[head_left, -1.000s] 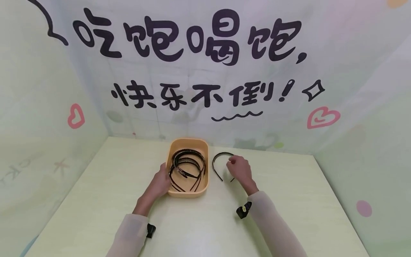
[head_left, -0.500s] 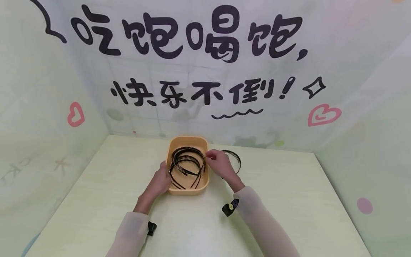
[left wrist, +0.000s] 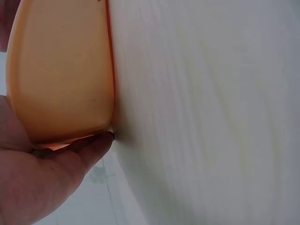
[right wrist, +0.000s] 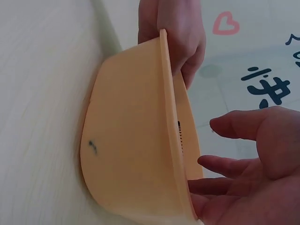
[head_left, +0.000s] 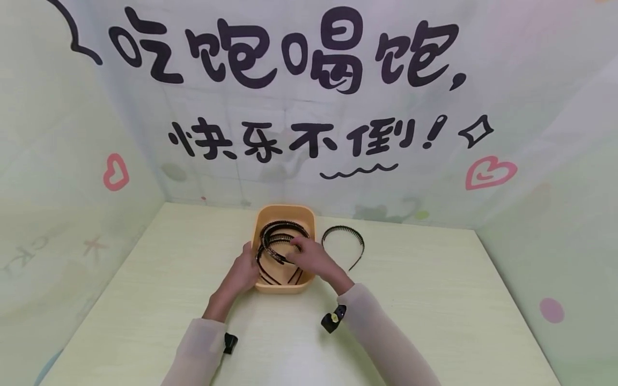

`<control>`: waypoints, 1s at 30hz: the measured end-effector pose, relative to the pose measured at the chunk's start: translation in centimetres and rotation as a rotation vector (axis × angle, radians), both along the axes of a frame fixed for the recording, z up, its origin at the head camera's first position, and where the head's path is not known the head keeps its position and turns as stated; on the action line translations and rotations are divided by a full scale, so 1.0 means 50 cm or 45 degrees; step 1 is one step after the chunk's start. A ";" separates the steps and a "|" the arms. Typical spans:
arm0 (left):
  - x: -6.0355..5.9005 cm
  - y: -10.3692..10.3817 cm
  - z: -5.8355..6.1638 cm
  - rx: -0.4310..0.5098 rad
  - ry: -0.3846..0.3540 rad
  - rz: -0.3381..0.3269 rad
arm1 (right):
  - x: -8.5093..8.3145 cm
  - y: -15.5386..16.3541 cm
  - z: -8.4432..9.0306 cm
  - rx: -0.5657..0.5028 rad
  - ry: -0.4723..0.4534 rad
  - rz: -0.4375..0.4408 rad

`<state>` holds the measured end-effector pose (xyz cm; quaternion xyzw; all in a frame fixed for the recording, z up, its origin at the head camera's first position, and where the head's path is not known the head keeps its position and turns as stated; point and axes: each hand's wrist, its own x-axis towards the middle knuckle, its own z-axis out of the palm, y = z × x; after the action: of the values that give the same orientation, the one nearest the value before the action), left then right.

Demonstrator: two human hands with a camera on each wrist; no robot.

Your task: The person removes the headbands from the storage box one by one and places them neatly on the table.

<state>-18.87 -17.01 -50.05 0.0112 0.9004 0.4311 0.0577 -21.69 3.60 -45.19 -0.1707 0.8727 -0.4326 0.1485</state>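
Observation:
An orange tray (head_left: 285, 210) stands on the pale table (head_left: 159, 300) with several black toothed headbands (head_left: 279, 231) lying in it. My left hand (head_left: 245, 269) grips the tray's left rim, and in the right wrist view the left hand (right wrist: 174, 37) straddles the tray (right wrist: 131, 159) edge. My right hand (head_left: 298, 247) reaches over the tray, fingertips at the headbands. In the right wrist view the right hand (right wrist: 209, 143) is spread with nothing in it. One black headband (head_left: 344, 229) lies on the table just right of the tray. The left wrist view shows only the tray wall (left wrist: 61, 70) and my palm (left wrist: 33, 187).
Printed fabric walls (head_left: 309, 107) close the table in at the back and on both sides. Bare tabletop (head_left: 434, 300) stretches to the right of the lone headband and in front of the tray. A wrist camera (head_left: 333, 319) sits on each sleeve.
My right hand let go of the headband on the table and moved left over the tray. That headband now lies free. The left hand has stayed on the tray.

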 end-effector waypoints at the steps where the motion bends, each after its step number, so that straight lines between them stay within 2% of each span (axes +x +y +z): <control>1: 0.000 0.001 0.000 0.001 0.006 0.000 | 0.002 -0.002 0.000 0.011 -0.004 0.019; 7: 0.000 0.001 0.000 -0.019 0.021 -0.001 | 0.005 -0.006 0.002 -0.030 -0.078 0.075; 15: 0.000 0.001 -0.001 -0.017 0.018 -0.005 | -0.002 -0.010 0.000 -0.015 0.050 -0.064; 22: 0.001 0.003 0.000 -0.023 0.005 -0.010 | 0.002 -0.036 -0.001 -0.163 -0.118 -0.197; 25: -0.001 0.003 0.000 -0.020 0.006 -0.005 | 0.000 -0.043 -0.003 -0.180 -0.060 -0.282; 30: -0.005 0.002 -0.002 0.001 0.029 -0.001 | -0.005 -0.043 -0.003 -0.130 0.061 -0.397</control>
<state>-19.11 -16.89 -50.14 0.0164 0.9008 0.4312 0.0477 -21.92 1.43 -45.36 -0.0508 0.8687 -0.4901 0.0497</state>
